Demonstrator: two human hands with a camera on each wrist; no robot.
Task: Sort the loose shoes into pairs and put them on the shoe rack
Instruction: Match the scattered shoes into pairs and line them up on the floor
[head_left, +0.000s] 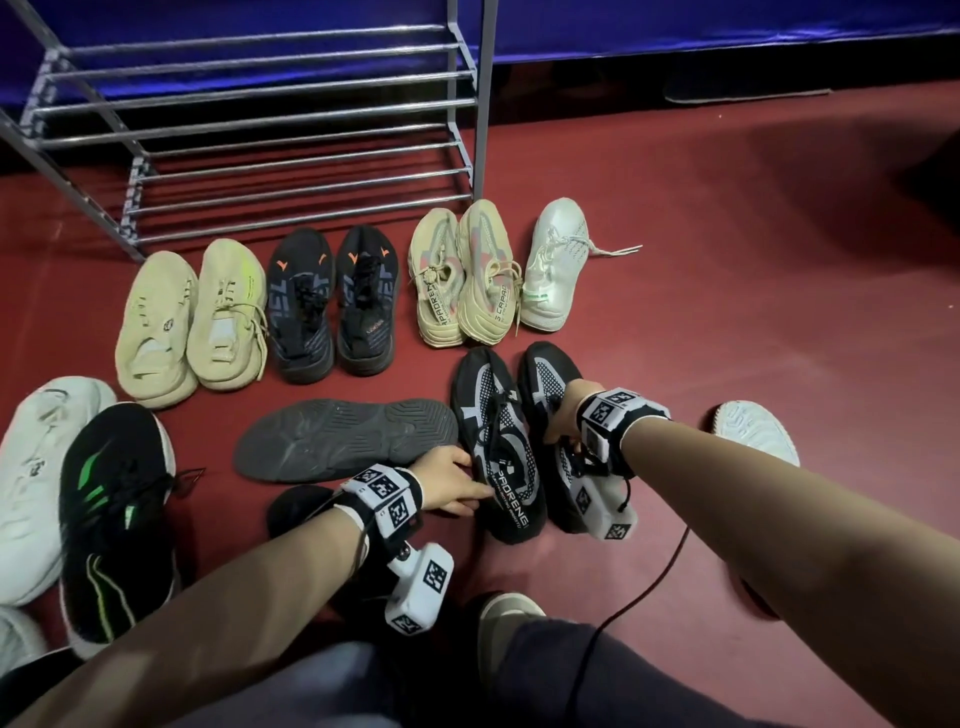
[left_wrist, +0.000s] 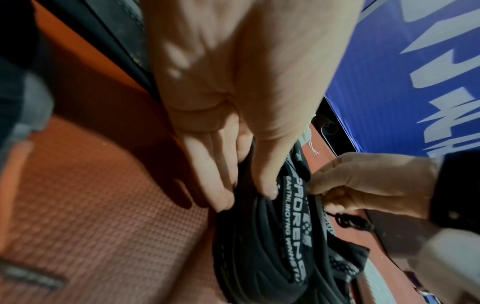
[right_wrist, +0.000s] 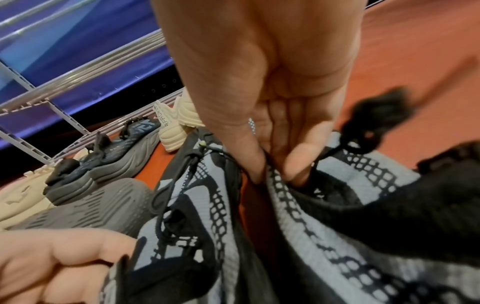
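Note:
Two matching black shoes with white mesh panels lie side by side on the red floor. My left hand (head_left: 460, 486) pinches the collar of the left shoe (head_left: 501, 441), thumb on top and fingers along its outer side (left_wrist: 221, 197). My right hand (head_left: 563, 415) pinches the inner collar edge of the right shoe (head_left: 545, 376) between thumb and fingers (right_wrist: 298, 170). Both shoes rest on the floor, toes pointing away from me. The metal shoe rack (head_left: 291, 119) stands at the back left, its tube shelves bare.
Rowed before the rack are a beige pair (head_left: 192, 317), a black pair with orange marks (head_left: 332, 301), a tan pair (head_left: 462, 270) and one white shoe (head_left: 556, 265). A grey-soled shoe (head_left: 343, 436) lies upturned. A white shoe (head_left: 36, 467) and a black-green shoe (head_left: 119, 514) lie left; another white shoe (head_left: 753, 426) right.

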